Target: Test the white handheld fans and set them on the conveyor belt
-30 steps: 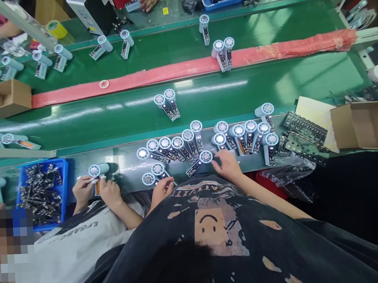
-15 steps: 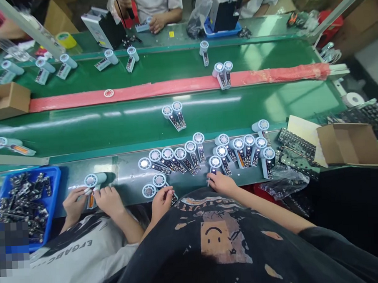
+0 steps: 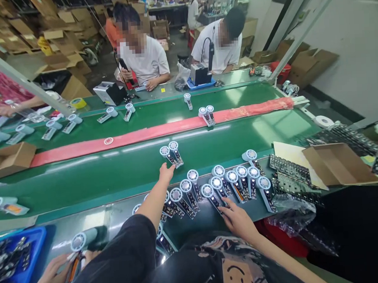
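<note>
My left hand (image 3: pixel 167 173) reaches out over the green belt, its fingers apart at the handle ends of two light-blue handheld fans (image 3: pixel 165 151). These fans have round grille heads and open handles showing circuit boards. My right hand (image 3: pixel 238 218) is low over the near bench, fingers spread, with its fingertips at the handle end of another handheld fan (image 3: pixel 207 191); whether they press on it is hard to see. More such fans (image 3: pixel 232 177) lie in a cluster around it. My left arm partly hides several fans (image 3: pixel 176 195) on its side.
A co-worker's hand (image 3: pixel 53 274) holds a fan (image 3: pixel 83 239) at lower left, beside a blue tray (image 3: pixel 40 252) of circuit boards. Board panels (image 3: pixel 290 166) and a cardboard box (image 3: pixel 337 162) stand at right. A red strip (image 3: pixel 157 128) divides the belt; people sit across it.
The view has tilted up. My left hand has moved from the near bench out to the two fans on the belt. My right hand's fingers have spread at a fan's handle end.
</note>
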The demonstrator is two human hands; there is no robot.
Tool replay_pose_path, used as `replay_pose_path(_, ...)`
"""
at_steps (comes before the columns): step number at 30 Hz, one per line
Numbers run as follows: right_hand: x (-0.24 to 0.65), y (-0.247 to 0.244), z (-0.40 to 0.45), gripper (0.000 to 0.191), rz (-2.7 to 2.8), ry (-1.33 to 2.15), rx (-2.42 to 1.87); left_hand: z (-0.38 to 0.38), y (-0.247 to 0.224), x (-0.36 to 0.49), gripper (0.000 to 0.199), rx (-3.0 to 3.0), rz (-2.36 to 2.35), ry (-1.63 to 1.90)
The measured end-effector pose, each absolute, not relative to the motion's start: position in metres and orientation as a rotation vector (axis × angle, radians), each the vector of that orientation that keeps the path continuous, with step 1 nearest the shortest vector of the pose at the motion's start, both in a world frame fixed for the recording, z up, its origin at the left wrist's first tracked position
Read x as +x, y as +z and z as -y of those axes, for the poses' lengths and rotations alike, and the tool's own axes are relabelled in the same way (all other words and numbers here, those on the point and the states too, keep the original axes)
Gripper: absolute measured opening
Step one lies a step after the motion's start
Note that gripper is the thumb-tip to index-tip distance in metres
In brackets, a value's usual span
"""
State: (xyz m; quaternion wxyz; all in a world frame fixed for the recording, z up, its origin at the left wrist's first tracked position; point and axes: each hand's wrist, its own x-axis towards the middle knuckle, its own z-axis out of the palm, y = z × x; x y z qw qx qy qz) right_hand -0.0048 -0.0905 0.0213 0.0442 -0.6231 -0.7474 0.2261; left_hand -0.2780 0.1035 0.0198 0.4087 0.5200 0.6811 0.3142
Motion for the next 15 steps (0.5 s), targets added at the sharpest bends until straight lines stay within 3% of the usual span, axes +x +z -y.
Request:
replay_pose_path(5, -0.02, 0.041, 0.013, 0.035, 2.04, 0.793, -1.541, -0.14, 0.005, -0.265, 0.04, 1.194, -1.814, 0.703)
replay_pose_path(11, -0.109, 0.033, -0.149, 0.037, 1.757, 1.226, -1.741, -0.162, -0.009, -0.267, 0.033, 1.058, -1.951, 0.668)
replay_pose_path(15, -0.137, 0.013, -0.178, 0.033, 1.766, 1.308, -1.674, -0.152, -0.017, -0.269, 0.031, 1.05, -1.858, 0.828)
